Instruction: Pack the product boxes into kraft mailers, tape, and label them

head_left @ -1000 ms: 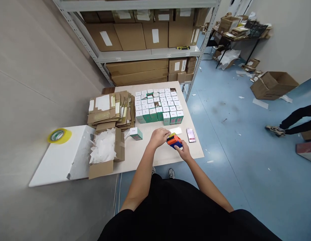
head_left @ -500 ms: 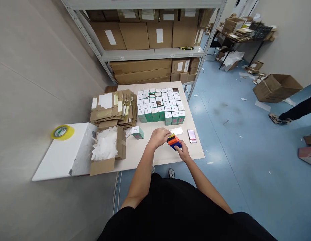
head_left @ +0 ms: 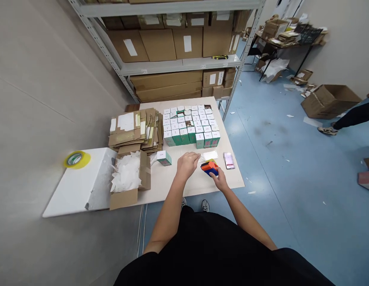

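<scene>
My right hand [head_left: 220, 180] grips a small orange, blue and yellow handheld device [head_left: 209, 167] just above the table [head_left: 199, 183]. My left hand [head_left: 187, 164] is beside it with its fingers curled at the device's left end, touching it. A white slip [head_left: 210, 155] and a pink label sheet [head_left: 229, 160] lie on the table just beyond the device. One green and white box [head_left: 164, 157] stands alone to the left of my hands. A block of several green and white boxes [head_left: 190, 124] fills the table's far half.
Flattened cartons [head_left: 133, 129] are stacked at the left, with an open carton of white packing [head_left: 126, 176] in front of them. A yellow tape roll [head_left: 77, 159] lies on a white board [head_left: 74, 186]. Shelving with cartons [head_left: 172, 43] stands behind. Another person's leg [head_left: 350, 117] is at far right.
The view shifted slightly. My left hand loosened a little from the device's end, and the device tilted lower in my right hand. The other person's legs moved further right.
</scene>
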`<state>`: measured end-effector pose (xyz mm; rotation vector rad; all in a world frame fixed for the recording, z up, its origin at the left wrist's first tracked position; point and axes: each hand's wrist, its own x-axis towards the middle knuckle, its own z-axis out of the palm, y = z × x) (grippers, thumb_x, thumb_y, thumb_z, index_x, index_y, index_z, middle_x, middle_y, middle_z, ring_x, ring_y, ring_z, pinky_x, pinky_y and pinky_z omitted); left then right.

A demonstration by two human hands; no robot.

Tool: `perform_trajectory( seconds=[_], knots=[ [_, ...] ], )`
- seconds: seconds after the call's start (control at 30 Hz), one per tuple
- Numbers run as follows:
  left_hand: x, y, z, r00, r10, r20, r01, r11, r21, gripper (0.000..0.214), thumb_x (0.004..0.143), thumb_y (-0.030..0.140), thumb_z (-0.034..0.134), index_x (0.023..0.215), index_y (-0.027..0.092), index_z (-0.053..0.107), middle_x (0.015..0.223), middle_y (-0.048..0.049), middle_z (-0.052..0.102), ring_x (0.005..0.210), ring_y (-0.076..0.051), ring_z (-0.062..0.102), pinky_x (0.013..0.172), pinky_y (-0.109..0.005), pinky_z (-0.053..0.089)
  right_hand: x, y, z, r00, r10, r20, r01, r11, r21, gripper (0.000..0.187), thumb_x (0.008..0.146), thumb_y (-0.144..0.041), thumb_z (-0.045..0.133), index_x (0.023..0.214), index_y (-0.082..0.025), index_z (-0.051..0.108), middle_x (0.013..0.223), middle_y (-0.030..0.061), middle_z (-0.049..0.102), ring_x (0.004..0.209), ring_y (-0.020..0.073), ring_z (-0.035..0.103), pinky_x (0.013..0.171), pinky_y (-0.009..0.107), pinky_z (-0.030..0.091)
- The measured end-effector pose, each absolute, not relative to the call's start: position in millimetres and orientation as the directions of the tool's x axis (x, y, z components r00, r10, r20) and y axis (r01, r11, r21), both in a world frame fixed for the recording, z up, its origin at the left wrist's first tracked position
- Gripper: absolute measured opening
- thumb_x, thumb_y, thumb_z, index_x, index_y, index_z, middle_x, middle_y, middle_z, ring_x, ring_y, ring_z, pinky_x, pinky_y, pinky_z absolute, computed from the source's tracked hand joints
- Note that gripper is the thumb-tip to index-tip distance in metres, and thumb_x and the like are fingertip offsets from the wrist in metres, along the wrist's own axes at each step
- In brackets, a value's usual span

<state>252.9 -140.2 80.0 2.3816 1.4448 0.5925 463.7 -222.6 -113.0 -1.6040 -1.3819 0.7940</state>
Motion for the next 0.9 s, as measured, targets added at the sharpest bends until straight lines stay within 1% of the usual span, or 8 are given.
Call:
perform_trajectory(
  seconds=[0.13, 0.23, 0.37, 0.57, 0.63, 0.73, 0.83, 0.9],
  knots=[
    [252.0, -147.5, 52.8, 0.300, 0.920, 0.252, 0.759, -0.390, 0.521, 0.028, 0.104, 0.034, 0.055, 0.109, 0.028, 0.082, 0.130, -0.0062, 0.073, 0.101, -0.021, 0.069, 0.087, -0.033, 0.055, 470.3, -226.3, -130.6, 0.173, 0.976, 0.135, 0.505, 0.030, -0.863, 0.043, 0.094, -0.057, 0.059, 0.117, -0.020, 0.060, 0.114, 0.0146, 0.069, 0.106, 0.0330, 0.063, 0.097, 0.053, 0.051],
    [252.4, -148.7, 38.5, 0.306, 0.919, 0.250, 0.718, -0.395, 0.572, 0.029, 0.105, 0.032, 0.054, 0.111, 0.028, 0.082, 0.116, -0.0055, 0.076, 0.097, -0.019, 0.070, 0.081, -0.030, 0.055, 474.5, -229.8, -141.2, 0.162, 0.976, 0.143, 0.514, 0.040, -0.857, 0.043, 0.095, -0.056, 0.059, 0.119, -0.019, 0.061, 0.113, 0.0145, 0.068, 0.105, 0.0326, 0.063, 0.095, 0.053, 0.053],
    [254.6, -150.5, 32.9, 0.325, 0.899, 0.294, 0.686, -0.438, 0.581, 0.030, 0.106, 0.029, 0.052, 0.113, 0.024, 0.081, 0.098, -0.0066, 0.077, 0.096, -0.020, 0.070, 0.084, -0.032, 0.055, 476.6, -233.1, -146.5, 0.123, 0.978, 0.170, 0.498, 0.088, -0.863, 0.042, 0.096, -0.054, 0.061, 0.120, -0.020, 0.061, 0.111, 0.0137, 0.067, 0.102, 0.0315, 0.063, 0.091, 0.051, 0.055],
    [258.5, -161.5, 38.6, 0.368, 0.837, 0.404, 0.663, -0.541, 0.518, 0.031, 0.107, 0.028, 0.049, 0.113, 0.024, 0.080, 0.098, -0.0074, 0.077, 0.096, -0.022, 0.068, 0.086, -0.035, 0.055, 477.3, -227.0, -140.2, 0.056, 0.986, 0.158, 0.474, 0.113, -0.873, 0.034, 0.097, -0.050, 0.061, 0.116, -0.022, 0.063, 0.105, 0.0102, 0.068, 0.095, 0.0286, 0.063, 0.087, 0.048, 0.057],
    [256.0, -163.4, 35.7, 0.326, 0.847, 0.420, 0.684, -0.518, 0.514, 0.031, 0.106, 0.030, 0.050, 0.111, 0.026, 0.081, 0.108, -0.0080, 0.077, 0.099, -0.022, 0.068, 0.087, -0.035, 0.056, 478.5, -223.7, -140.5, 0.045, 0.987, 0.157, 0.469, 0.118, -0.875, 0.034, 0.096, -0.051, 0.061, 0.115, -0.022, 0.063, 0.105, 0.0097, 0.068, 0.094, 0.0281, 0.063, 0.086, 0.047, 0.057],
    [249.1, -167.7, 21.8, 0.283, 0.878, 0.387, 0.716, -0.461, 0.523, 0.029, 0.105, 0.031, 0.053, 0.115, 0.028, 0.080, 0.125, -0.0081, 0.074, 0.104, -0.022, 0.068, 0.090, -0.036, 0.057, 480.4, -221.0, -146.9, 0.114, 0.983, 0.143, 0.509, 0.065, -0.858, 0.035, 0.095, -0.053, 0.062, 0.112, -0.022, 0.064, 0.102, 0.0102, 0.068, 0.093, 0.0289, 0.063, 0.087, 0.048, 0.056],
    [245.4, -180.9, -1.2, 0.367, 0.883, 0.292, 0.681, -0.469, 0.562, 0.036, 0.105, 0.022, 0.049, 0.129, 0.028, 0.074, 0.114, -0.0064, 0.077, 0.106, -0.021, 0.069, 0.092, -0.036, 0.058, 481.2, -221.4, -158.1, 0.262, 0.959, 0.104, 0.551, -0.060, -0.832, 0.034, 0.095, -0.053, 0.061, 0.108, -0.022, 0.063, 0.102, 0.0121, 0.068, 0.096, 0.0311, 0.063, 0.089, 0.051, 0.055],
    [245.8, -194.1, -17.2, 0.485, 0.844, 0.227, 0.612, -0.513, 0.602, 0.034, 0.102, 0.020, 0.051, 0.124, 0.028, 0.077, 0.111, -0.0051, 0.078, 0.107, -0.021, 0.070, 0.092, -0.036, 0.059, 482.2, -222.7, -165.8, 0.348, 0.933, 0.087, 0.546, -0.127, -0.828, 0.035, 0.095, -0.054, 0.060, 0.107, -0.021, 0.062, 0.106, 0.0142, 0.067, 0.100, 0.0325, 0.062, 0.091, 0.052, 0.055]
  ],
)
